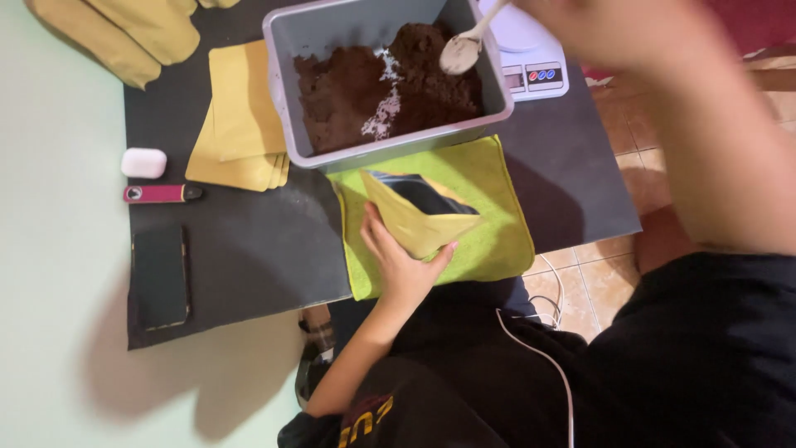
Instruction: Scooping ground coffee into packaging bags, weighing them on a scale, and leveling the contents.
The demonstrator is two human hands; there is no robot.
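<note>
My left hand [400,263] grips a yellow stand-up pouch [419,214] by its lower edge, holding its mouth open over a yellow-green cloth [497,232]. My right hand [580,21], blurred at the top, holds a pale spoon [464,48] whose bowl hangs over the brown powder [356,91] in a grey plastic tub [390,149]. Some white grains lie amid the powder. The tub stands just behind the pouch on a dark mat [249,249].
A stack of flat yellow pouches [240,116] lies left of the tub, more at the top left [124,33]. A white kitchen scale [531,58] sits behind the tub. A small white case [143,163], a pink stick-shaped device [157,193] and a dark phone [160,278] lie at the mat's left.
</note>
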